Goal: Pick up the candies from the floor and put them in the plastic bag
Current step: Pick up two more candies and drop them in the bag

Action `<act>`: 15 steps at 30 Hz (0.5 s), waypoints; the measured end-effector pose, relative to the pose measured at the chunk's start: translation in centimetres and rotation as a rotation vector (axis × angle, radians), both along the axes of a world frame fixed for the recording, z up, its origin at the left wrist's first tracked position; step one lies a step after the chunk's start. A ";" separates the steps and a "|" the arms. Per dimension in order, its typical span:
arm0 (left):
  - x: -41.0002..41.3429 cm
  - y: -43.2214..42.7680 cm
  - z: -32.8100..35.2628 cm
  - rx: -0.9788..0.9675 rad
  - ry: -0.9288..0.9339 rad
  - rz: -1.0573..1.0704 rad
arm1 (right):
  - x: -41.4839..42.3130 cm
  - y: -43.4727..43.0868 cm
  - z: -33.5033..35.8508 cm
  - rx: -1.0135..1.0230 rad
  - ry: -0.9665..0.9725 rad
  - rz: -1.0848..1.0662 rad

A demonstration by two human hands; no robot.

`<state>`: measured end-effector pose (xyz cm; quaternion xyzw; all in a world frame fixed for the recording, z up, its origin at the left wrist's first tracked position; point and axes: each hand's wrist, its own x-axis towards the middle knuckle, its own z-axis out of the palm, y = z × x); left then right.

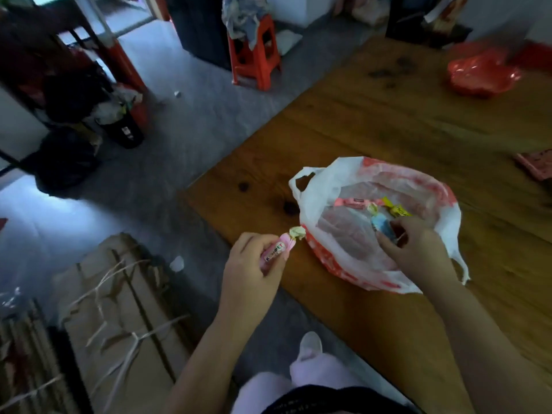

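A white and red plastic bag [322, 186] lies open on the wooden table [388, 121]. Inside it I see a pink candy [352, 202] and a yellow candy [398, 210]. My right hand [418, 249] reaches into the bag's mouth and is shut on a blue candy [382, 226]. My left hand [254, 264] hovers just left of the bag, over the table's near corner, shut on a pink wrapped candy [279, 248] whose twisted end points toward the bag.
A red bowl [484, 74] sits at the table's far right. A red plastic stool [254, 55] stands on the grey floor beyond. A black bin [124, 127] and black bags are at the left. Cardboard [119, 309] lies on the floor near my feet.
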<state>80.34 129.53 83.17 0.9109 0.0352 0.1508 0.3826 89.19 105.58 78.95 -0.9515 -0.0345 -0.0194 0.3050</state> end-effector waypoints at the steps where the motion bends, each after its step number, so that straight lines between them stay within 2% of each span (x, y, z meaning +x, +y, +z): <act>1: 0.9 0.2 -0.2 -0.011 0.008 -0.004 | 1.0 -0.1 -0.4 -0.017 0.037 -0.028; 9: 7.1 0.8 -1.5 -0.054 0.066 -0.160 | 5.7 -0.2 -4.0 -0.275 0.239 -0.178; 15: 11.6 0.7 -2.0 -0.061 0.117 -0.358 | 6.8 0.3 -4.5 -0.397 0.307 -0.282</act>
